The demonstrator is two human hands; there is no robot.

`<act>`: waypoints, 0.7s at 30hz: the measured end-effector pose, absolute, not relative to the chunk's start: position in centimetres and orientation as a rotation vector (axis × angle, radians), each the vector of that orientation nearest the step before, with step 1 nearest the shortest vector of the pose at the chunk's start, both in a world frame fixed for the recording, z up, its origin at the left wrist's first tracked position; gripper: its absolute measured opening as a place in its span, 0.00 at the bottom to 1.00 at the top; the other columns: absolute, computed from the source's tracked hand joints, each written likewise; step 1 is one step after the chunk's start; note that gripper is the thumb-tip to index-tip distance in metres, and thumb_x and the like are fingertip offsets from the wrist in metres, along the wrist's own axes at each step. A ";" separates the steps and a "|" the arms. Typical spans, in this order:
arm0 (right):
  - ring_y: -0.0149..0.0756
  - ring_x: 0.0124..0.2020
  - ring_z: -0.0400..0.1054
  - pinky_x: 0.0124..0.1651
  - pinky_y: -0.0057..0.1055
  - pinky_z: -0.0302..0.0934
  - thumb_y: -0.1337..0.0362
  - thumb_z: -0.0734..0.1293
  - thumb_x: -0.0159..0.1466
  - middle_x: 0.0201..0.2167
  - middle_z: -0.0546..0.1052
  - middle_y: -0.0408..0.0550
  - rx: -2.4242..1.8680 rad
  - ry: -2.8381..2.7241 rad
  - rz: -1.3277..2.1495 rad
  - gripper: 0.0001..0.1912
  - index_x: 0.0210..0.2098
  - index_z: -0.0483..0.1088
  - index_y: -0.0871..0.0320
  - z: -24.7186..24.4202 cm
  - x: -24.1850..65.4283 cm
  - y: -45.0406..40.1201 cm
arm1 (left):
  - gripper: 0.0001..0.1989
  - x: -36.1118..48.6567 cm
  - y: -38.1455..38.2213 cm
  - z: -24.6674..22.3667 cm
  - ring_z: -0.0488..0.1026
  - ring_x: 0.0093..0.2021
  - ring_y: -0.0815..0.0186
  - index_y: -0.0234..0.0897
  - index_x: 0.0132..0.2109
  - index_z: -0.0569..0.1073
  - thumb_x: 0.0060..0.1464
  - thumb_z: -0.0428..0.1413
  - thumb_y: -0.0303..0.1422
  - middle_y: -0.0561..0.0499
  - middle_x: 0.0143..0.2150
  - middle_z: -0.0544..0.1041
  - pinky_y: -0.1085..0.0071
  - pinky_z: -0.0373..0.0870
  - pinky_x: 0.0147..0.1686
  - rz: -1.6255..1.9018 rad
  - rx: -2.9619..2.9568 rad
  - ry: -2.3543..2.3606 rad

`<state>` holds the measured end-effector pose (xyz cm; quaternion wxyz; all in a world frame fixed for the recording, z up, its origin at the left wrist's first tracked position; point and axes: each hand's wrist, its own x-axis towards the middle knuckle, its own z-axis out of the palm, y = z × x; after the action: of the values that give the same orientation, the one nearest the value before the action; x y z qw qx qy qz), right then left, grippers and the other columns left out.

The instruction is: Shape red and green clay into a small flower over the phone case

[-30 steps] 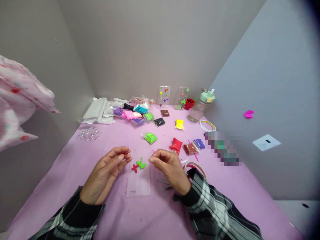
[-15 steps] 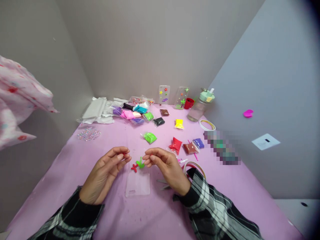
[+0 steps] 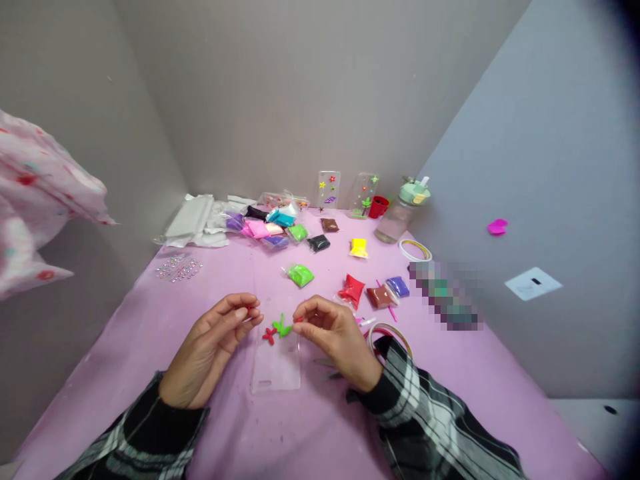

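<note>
Two hands, left hand [image 3: 213,347] and right hand [image 3: 335,337]. One clear plastic phone case [image 3: 277,363] lying flat at 6 o'clock, two decorated clear phone cases [image 3: 329,190] standing at 12 o'clock. One clear water bottle with green lid [image 3: 400,217]. One small red cup [image 3: 379,207]. Two rolls of tape [image 3: 415,250] at 3 o'clock. Small clay packets [image 3: 301,275]: about sixteen, pile too dense for an exact count.

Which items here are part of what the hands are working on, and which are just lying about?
In use: left hand pinching red clay; right hand pinching a red bit; clear phone case with red flower and green leaves.

Lying about: green clay bag, yellow bag, bottle, gem stickers, tape ring.
</note>
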<state>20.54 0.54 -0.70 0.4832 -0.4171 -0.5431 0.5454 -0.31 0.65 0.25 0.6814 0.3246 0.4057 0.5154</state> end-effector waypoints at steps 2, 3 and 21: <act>0.30 0.31 0.67 0.37 0.28 0.61 0.65 0.74 0.57 0.30 0.74 0.42 -1.015 -1.312 1.359 0.06 0.33 0.75 0.58 -0.8 20.5 0.5 | 0.09 -0.3 0.6 0.2 0.75 0.43 0.66 0.36 0.42 0.80 0.53 0.66 0.32 0.50 0.43 0.78 0.76 0.73 0.46 1.156 0.730 0.909; 0.30 0.31 0.67 0.36 0.28 0.61 0.65 0.74 0.58 0.30 0.74 0.42 -1.014 -1.297 1.381 0.06 0.33 0.75 0.58 -0.7 20.5 0.4 | 0.08 -0.3 0.6 0.2 0.75 0.43 0.66 0.36 0.42 0.80 0.53 0.66 0.32 0.50 0.43 0.78 0.76 0.73 0.46 1.154 0.731 0.906; 0.32 0.34 0.68 0.39 0.30 0.62 0.68 0.71 0.61 0.32 0.73 0.43 -1.081 -1.557 1.128 0.02 0.35 0.75 0.57 -0.7 20.5 0.2 | 0.08 -0.4 0.5 0.1 0.76 0.42 0.68 0.37 0.41 0.80 0.54 0.66 0.32 0.52 0.43 0.78 0.78 0.74 0.46 1.147 0.743 0.900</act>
<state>20.55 0.16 -0.71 0.4509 -0.4373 -0.6301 0.4566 -0.36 0.55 0.14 0.6834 0.3316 0.4012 0.5118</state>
